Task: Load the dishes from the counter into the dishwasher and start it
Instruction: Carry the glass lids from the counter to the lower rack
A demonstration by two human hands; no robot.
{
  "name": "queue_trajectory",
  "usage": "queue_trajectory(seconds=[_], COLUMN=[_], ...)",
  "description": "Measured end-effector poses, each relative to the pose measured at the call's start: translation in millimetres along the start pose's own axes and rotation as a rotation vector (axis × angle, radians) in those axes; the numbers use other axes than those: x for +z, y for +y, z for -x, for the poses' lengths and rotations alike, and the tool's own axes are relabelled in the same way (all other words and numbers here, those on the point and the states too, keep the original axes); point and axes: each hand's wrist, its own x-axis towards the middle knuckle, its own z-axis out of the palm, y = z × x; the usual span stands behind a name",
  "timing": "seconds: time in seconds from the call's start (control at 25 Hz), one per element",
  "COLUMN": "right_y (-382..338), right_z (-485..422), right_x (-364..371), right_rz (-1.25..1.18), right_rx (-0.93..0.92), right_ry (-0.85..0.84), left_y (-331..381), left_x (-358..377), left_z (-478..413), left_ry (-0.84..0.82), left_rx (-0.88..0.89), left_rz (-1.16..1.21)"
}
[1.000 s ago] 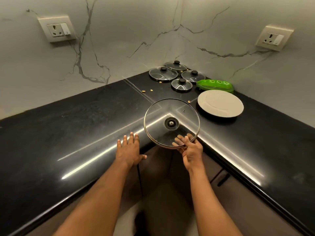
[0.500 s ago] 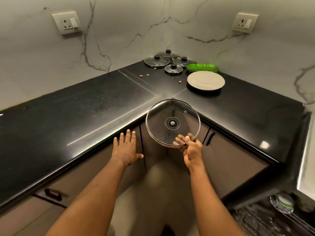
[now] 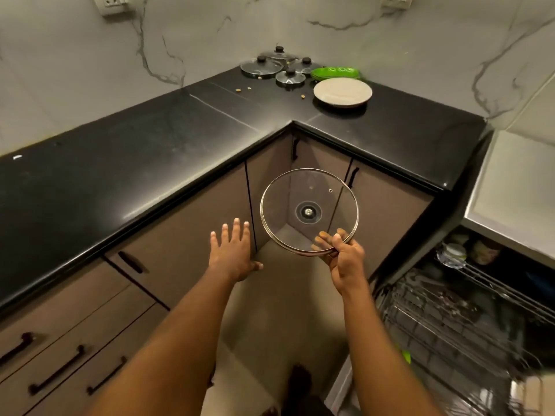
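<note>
One clear metal-rimmed glass lid (image 3: 309,210)

black counter (image 3: 150,151), green dish (image 3: 335,72), white-veined marble wall (image 3: 180,34)

Holding the lid (image 3: 309,210) by its near rim in my right hand (image 3: 345,259), off the surface (image 3: 150,151), in front of the corner cabinets (image 3: 192,235). Left hand (image 3: 232,253) just left of it, touching nothing. Far corner of the surface: four small lids (image 3: 262,68) clustered, plate (image 3: 342,92) to their right and nearer me, dish (image 3: 335,72) behind the plate. Dishwasher rack (image 3: 444,322) low on my right.
</note>
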Motion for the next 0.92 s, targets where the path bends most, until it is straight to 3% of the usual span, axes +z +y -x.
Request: queue_trajectory(seconds=[0.36, 0.68, 0.92], right_y=[-1, -20, -38], right_z=[100, 189, 235], right_x=[-127, -270, -356], right_rz=[-0.034, -0.096, -0.111], right_rx=[0.003, 0.044, 0.034], right_ry=[0.062, 0.096, 0.206], left_y=[59, 154, 220], left_x=[55, 130, 161], left_z=[117, 242, 276], left_ry=[-0.047, -0.134, -0.200], left_rx=[0.054, 0.077, 0.164], left_rz=[-0.044, -0.108, -0.149])
